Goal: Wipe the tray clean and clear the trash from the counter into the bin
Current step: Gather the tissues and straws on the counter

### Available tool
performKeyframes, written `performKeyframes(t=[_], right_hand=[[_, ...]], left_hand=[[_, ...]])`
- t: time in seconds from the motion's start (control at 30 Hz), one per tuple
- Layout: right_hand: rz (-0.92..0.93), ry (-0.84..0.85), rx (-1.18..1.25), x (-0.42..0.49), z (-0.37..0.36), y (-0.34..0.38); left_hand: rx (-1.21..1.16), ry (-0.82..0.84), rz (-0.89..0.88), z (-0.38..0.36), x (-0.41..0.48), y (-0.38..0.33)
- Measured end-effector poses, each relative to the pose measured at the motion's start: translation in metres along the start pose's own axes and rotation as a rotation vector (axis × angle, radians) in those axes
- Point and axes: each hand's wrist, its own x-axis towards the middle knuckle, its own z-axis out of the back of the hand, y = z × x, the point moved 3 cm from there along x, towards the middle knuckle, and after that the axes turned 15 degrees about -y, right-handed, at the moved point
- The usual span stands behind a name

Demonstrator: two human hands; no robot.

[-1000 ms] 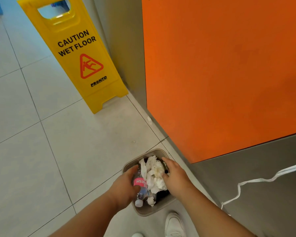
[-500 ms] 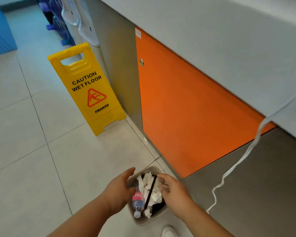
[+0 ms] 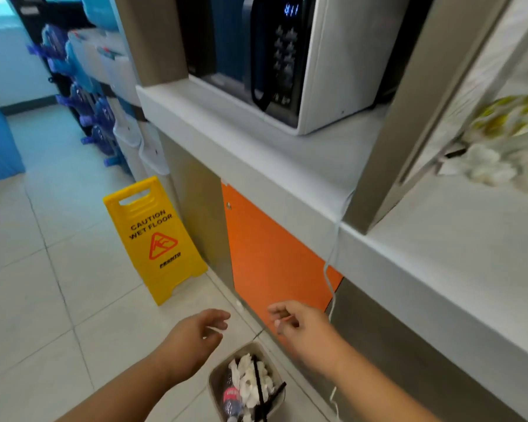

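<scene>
Bin (image 3: 235, 353) stands on the floor tiles and holds crumpled tissues (image 3: 247, 382), a pink-label plastic bottle (image 3: 230, 397) and thin black sticks (image 3: 258, 380). Left hand (image 3: 192, 339) hovers above-left of the bin and right hand (image 3: 299, 327) above-right, both clear of it, with fingers loosely curled and gripping nothing. Up-right of the bin, the surface (image 3: 439, 239) carries tissue wads (image 3: 482, 166) and a blurred yellow-white wrapper (image 3: 512, 117); orange cabinet door (image 3: 272, 254) just behind the bin, microwave (image 3: 287, 56) above that, wet-floor sign (image 3: 156, 239) beyond-left, white cable (image 3: 333, 269) hanging to its right.
</scene>
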Motion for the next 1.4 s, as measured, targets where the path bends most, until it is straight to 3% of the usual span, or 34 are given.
performKeyframes(t=[0.3, 0.53, 0.83, 1.13, 1.4], right_hand=[[0.082, -0.304, 0.053, -0.074, 0.142, 0.084], [0.066, -0.49, 0.08, -0.097, 0.244, 0.085], [0.035, -0.473, 0.002, -0.073, 0.366, 0.045], [-0.007, -0.461, -0.098, -0.048, 0.48, -0.01], [0.036, -0.443, -0.544, -0.006, 0.54, -0.053]], left_hand=[[-0.142, 0.053, -0.223, 0.037, -0.027, -0.117], [-0.225, 0.085, -0.351, 0.015, -0.022, -0.217], [-0.299, 0.142, -0.409, -0.057, -0.012, -0.343], [-0.352, 0.162, -0.35, -0.132, 0.003, -0.414], [-0.246, 0.123, -0.433, -0.164, 0.02, -0.458]])
